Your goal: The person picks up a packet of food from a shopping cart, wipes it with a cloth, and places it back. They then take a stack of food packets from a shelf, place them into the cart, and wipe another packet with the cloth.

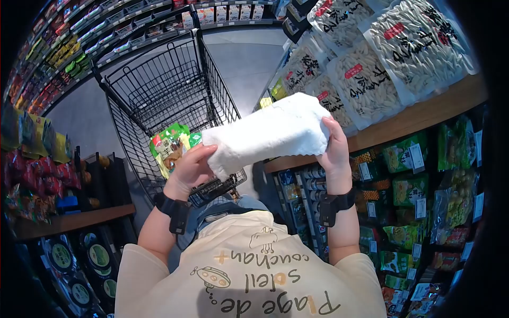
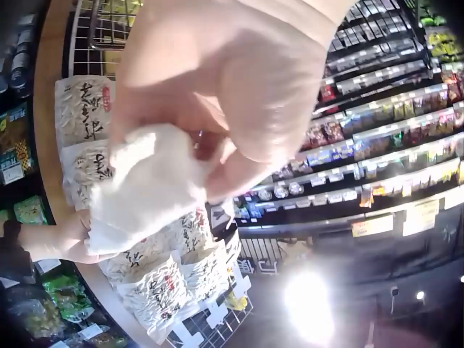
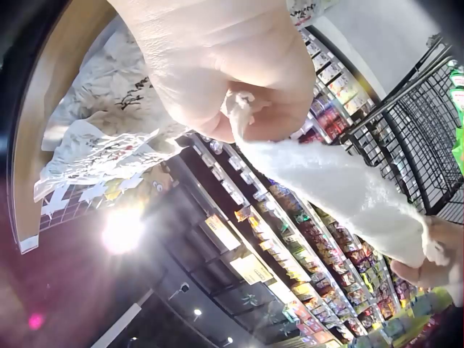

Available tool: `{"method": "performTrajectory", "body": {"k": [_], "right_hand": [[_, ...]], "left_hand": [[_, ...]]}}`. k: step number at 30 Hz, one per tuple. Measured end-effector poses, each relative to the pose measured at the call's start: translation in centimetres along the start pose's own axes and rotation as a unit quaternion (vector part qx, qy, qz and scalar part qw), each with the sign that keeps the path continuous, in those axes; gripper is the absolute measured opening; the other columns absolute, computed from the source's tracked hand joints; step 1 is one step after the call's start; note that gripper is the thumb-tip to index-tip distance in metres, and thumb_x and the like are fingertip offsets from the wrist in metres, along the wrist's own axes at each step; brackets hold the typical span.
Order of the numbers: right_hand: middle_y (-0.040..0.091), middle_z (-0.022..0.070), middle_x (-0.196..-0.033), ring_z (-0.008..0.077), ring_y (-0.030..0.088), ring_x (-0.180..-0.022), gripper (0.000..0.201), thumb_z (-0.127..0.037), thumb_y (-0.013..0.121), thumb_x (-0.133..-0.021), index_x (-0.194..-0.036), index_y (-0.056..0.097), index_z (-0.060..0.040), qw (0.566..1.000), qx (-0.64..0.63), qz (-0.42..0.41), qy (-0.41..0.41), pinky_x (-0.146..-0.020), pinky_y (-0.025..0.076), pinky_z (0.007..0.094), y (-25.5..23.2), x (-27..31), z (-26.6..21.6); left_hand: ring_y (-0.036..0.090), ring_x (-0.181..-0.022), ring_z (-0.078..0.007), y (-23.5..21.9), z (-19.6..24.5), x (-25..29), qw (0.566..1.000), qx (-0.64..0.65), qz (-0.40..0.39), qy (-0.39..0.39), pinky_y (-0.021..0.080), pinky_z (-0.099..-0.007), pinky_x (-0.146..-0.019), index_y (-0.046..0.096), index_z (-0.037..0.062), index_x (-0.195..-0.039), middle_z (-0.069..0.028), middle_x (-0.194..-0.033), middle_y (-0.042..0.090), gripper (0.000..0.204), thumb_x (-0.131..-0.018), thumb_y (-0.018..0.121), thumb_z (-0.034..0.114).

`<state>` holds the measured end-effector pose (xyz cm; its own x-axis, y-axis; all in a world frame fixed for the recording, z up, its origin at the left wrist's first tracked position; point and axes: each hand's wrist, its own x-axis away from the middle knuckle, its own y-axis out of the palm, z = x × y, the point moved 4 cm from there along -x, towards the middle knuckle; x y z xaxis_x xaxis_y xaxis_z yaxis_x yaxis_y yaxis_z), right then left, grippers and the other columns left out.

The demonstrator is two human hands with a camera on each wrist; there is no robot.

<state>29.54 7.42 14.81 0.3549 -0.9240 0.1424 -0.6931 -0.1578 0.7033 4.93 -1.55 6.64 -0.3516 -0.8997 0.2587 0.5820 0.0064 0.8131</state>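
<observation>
A plump white packet (image 1: 270, 132) with wavy crimped ends is held up between both hands, over the near end of the cart in the head view. My left hand (image 1: 192, 167) grips its left end, thumb lying on the upper face. At the other end, my right hand (image 1: 335, 146) pinches the edge between thumb and fingers. The left wrist view shows the white packet (image 2: 145, 188) below the left palm. In the right wrist view it stretches from one hand to the other. No print shows on its visible faces.
A black wire shopping cart (image 1: 154, 100) stands ahead, with a green and yellow snack bag (image 1: 172, 146) inside. To the right, clear bags of pale strips (image 1: 366, 87) sit on a wooden ledge (image 1: 424, 114) above hanging packets. Shelves (image 1: 79, 53) of goods line the left and back.
</observation>
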Motion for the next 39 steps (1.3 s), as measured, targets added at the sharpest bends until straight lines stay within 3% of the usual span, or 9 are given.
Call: {"method": "performTrajectory", "body": {"k": [6,9,11,16,29,33,35,37,39], "right_hand": [[0.053,0.0049,-0.089,0.0093,0.050,-0.081,0.016,-0.011,0.052,-0.084,-0.094,0.046,-0.0005,0.926,0.346,0.103,-0.115,-0.071,0.043,0.0252,-0.9,-0.2,0.5],[0.050,0.0071,-0.082,0.0219,0.053,-0.076,0.016,-0.004,0.056,-0.073,-0.087,0.050,-0.0027,0.657,0.649,0.043,-0.380,-0.065,0.044,0.0299,4.8,1.3,1.1],[0.048,0.0092,-0.079,0.0255,0.053,-0.075,0.019,-0.003,0.057,-0.065,-0.083,0.051,-0.0034,0.593,0.691,-0.096,-0.401,-0.063,0.045,0.0325,8.9,3.4,4.0],[0.049,0.0079,-0.080,0.0209,0.055,-0.072,0.030,-0.006,0.056,-0.064,-0.094,0.054,0.0012,0.561,0.716,-0.158,-0.385,-0.060,0.046,0.0293,10.1,5.6,9.0],[0.052,0.0100,-0.081,0.0200,0.056,-0.071,0.024,-0.003,0.058,-0.066,-0.090,0.055,-0.0019,0.617,0.668,-0.168,-0.380,-0.061,0.046,0.0273,9.6,6.1,9.6],[0.055,0.0074,-0.087,0.0167,0.055,-0.080,0.020,0.005,0.048,-0.074,-0.091,0.053,-0.0038,0.974,0.217,0.003,-0.070,-0.068,0.045,0.0254,4.3,3.8,6.2],[0.055,0.0076,-0.099,0.0179,0.052,-0.093,0.020,-0.001,0.044,-0.080,-0.099,0.052,-0.0038,0.895,0.412,0.057,-0.161,-0.078,0.044,0.0290,0.4,2.6,4.9],[0.051,0.0108,-0.111,0.0204,0.049,-0.104,0.027,-0.008,0.037,-0.085,-0.109,0.048,-0.0018,0.999,-0.005,0.020,0.033,-0.087,0.041,0.0340,0.6,3.0,3.8],[0.049,0.0117,-0.115,0.0219,0.048,-0.106,0.033,-0.011,0.035,-0.086,-0.116,0.044,0.0006,0.998,-0.032,0.020,0.050,-0.092,0.038,0.0364,-0.4,3.2,3.7]], "left_hand": [[0.055,-0.097,-0.0174,1.7,0.1,0.6,0.989,-0.128,0.069,0.033,0.047,-0.0295,-0.080,0.038,-0.0033,-0.120,-0.0117,-0.110,0.054,0.038,-0.090,0.041,0.019],[0.054,-0.100,-0.0185,4.0,-0.5,0.7,0.989,-0.139,0.044,-0.010,0.046,-0.0315,-0.083,0.039,-0.0013,-0.119,-0.0117,-0.113,0.051,0.036,-0.091,0.038,0.021],[0.050,-0.105,-0.0212,5.7,-1.1,0.6,0.999,0.035,0.003,0.017,0.041,-0.0365,-0.090,0.037,-0.0001,-0.120,-0.0118,-0.115,0.049,0.033,-0.091,0.038,0.017],[0.044,-0.113,-0.0259,3.2,-2.5,0.4,0.983,0.168,-0.059,0.039,0.037,-0.0423,-0.093,0.033,0.0052,-0.127,-0.0130,-0.124,0.043,0.043,-0.092,0.022,0.027],[0.042,-0.115,-0.0263,2.4,-2.4,1.5,0.969,0.193,-0.131,0.083,0.033,-0.0417,-0.097,0.032,0.0072,-0.128,-0.0103,-0.127,0.042,0.043,-0.093,0.021,0.030],[0.039,-0.119,-0.0278,1.3,-0.9,1.4,0.983,0.142,0.040,0.112,0.029,-0.0436,-0.100,0.032,0.0018,-0.127,-0.0121,-0.126,0.042,0.042,-0.092,0.028,0.025],[0.040,-0.118,-0.0280,0.3,-0.4,1.9,0.979,0.161,0.050,0.118,0.029,-0.0447,-0.100,0.033,0.0001,-0.126,-0.0134,-0.125,0.043,0.041,-0.091,0.031,0.021],[0.041,-0.117,-0.0278,-0.1,-0.1,2.7,0.980,0.140,0.075,0.121,0.030,-0.0446,-0.100,0.035,0.0004,-0.124,-0.0137,-0.124,0.044,0.039,-0.089,0.034,0.018],[0.043,-0.114,-0.0270,-0.4,-0.1,3.1,0.979,0.119,0.084,0.145,0.032,-0.0433,-0.098,0.037,0.0003,-0.122,-0.0124,-0.122,0.046,0.037,-0.087,0.038,0.014]]}}
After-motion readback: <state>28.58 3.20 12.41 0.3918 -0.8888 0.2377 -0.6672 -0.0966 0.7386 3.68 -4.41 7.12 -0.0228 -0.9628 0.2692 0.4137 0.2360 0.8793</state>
